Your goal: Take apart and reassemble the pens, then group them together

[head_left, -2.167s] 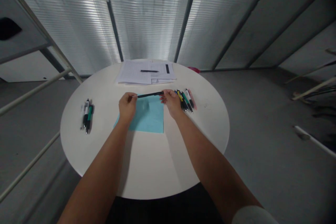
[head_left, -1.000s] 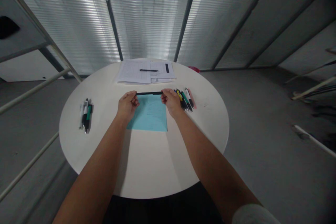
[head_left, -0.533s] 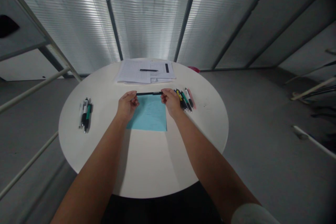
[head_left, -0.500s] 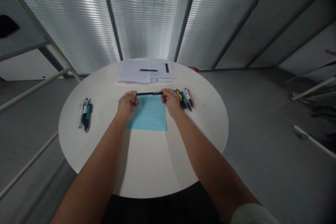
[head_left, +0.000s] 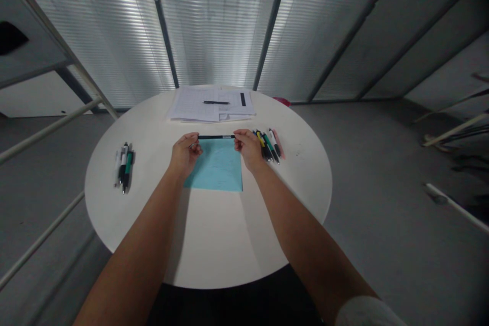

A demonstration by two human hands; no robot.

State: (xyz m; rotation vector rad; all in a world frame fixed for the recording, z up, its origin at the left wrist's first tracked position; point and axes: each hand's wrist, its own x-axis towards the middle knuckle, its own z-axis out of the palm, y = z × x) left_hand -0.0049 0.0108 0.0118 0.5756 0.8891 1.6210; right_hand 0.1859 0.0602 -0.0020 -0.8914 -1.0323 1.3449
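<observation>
Between both hands a slim black pen (head_left: 216,137) is held level, with a pale label near its right end. My left hand (head_left: 186,153) pinches its left end between thumb and fingers. At the other end, my right hand (head_left: 249,147) has a like pinch, its fingertips covering the tip. Beneath the pen lies a light blue sheet (head_left: 217,168) on the round white table (head_left: 217,244). Beside my right hand rest several pens (head_left: 269,145) with yellow, green and white barrels, partly hidden by the hand.
Toward the far edge is a stack of printed papers (head_left: 194,107), with a dark pen (head_left: 216,102) on top. On the left side lie several pens (head_left: 125,167), one of them green. White metal rails (head_left: 49,127) stand left of the table.
The pen has turned slightly in my fingers, so its pale label shows more plainly and it sits a little more level. Both hands stay in nearly the same place.
</observation>
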